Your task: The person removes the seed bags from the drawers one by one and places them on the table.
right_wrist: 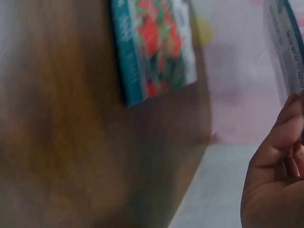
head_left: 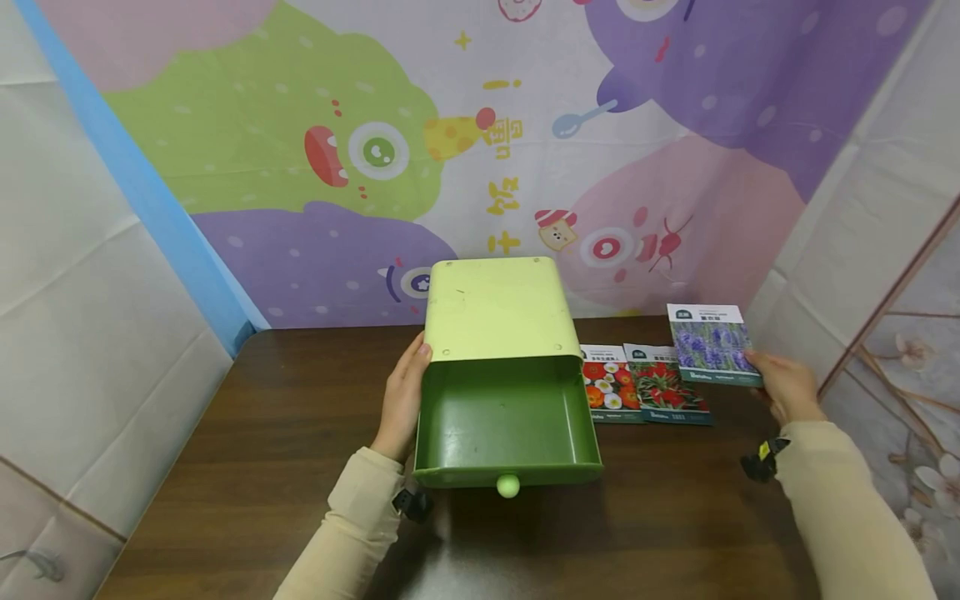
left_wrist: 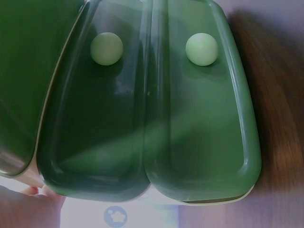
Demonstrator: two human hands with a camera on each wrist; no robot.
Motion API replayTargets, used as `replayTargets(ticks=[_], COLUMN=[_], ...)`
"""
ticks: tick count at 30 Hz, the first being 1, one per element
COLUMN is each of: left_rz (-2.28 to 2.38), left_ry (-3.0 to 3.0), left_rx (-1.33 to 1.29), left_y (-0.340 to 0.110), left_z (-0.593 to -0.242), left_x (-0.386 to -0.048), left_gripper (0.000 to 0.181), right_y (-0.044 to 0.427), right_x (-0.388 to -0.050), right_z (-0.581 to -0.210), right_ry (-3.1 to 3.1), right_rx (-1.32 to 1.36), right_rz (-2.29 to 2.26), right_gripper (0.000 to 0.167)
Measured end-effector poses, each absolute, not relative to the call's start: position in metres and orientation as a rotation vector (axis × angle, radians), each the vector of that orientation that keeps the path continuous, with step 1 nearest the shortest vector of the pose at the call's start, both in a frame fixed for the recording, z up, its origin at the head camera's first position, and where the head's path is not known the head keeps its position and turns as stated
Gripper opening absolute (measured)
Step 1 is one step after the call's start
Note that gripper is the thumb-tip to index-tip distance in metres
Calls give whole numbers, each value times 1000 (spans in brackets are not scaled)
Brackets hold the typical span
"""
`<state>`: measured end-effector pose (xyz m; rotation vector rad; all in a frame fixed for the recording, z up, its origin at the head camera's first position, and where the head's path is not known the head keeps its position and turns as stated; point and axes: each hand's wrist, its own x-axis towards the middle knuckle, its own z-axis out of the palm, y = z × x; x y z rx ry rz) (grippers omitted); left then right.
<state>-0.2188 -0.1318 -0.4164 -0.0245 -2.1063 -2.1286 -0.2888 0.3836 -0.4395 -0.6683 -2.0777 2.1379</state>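
A small green drawer cabinet [head_left: 495, 304] stands on the table with its top drawer [head_left: 502, 417] pulled out and nothing in it. My left hand [head_left: 403, 396] rests against the cabinet's left side. In the left wrist view, two lower drawers [left_wrist: 204, 114] with round knobs are closed, and part of the left hand [left_wrist: 28, 206] shows at the corner. My right hand [head_left: 789, 385] pinches a seed packet [head_left: 711, 343] with purple flowers by its right edge, raised above the table. Beside the cabinet lie two more packets, one with orange and white flowers [head_left: 611, 385], one with red flowers [head_left: 666, 387].
The brown wooden table [head_left: 262, 450] runs back to a cartoon-printed curtain [head_left: 300, 150]. Pale hangings [head_left: 67, 275] close off the left side, and a flower-patterned one [head_left: 907, 392] stands at the right.
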Motion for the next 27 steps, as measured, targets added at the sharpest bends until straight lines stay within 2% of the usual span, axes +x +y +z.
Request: replayTargets(ticks=[11,13,15,16,18,20,27], left_rz=[-2116,-2113,-2110,-2111,-2113,-2117,-2110], left_ry=[-2110,-2109,-2110,-2112,-2109,-2107,-2110], left_rx=[-34,-38,-46,-45,-49,-54,-58], left_y=[-133,-133,-133,-133,-133,-134,-134], left_z=[-418,-418,-418,-418,-418,-418,-418], left_x=[-220,-220,-221,-221,-221,-221,-220], left_gripper=[57,57,57,57,57,57,56], right_y=[397,398,398,398,397,395,390], right_x=[-289,-288,-288,-288,-288,-288,-286], right_z=[-471,-474,-476,-476,-477,-478,-477], right_ry=[-2149,-2187,-2211,-2210,-2205,-2195,-2220], right_rx=[-842,-868,-897,-901,-908,-910,-980], right_rz=[2023,1987,1960,1964,1969,1981,1930], right_gripper=[42,32,14,18,45,61,60])
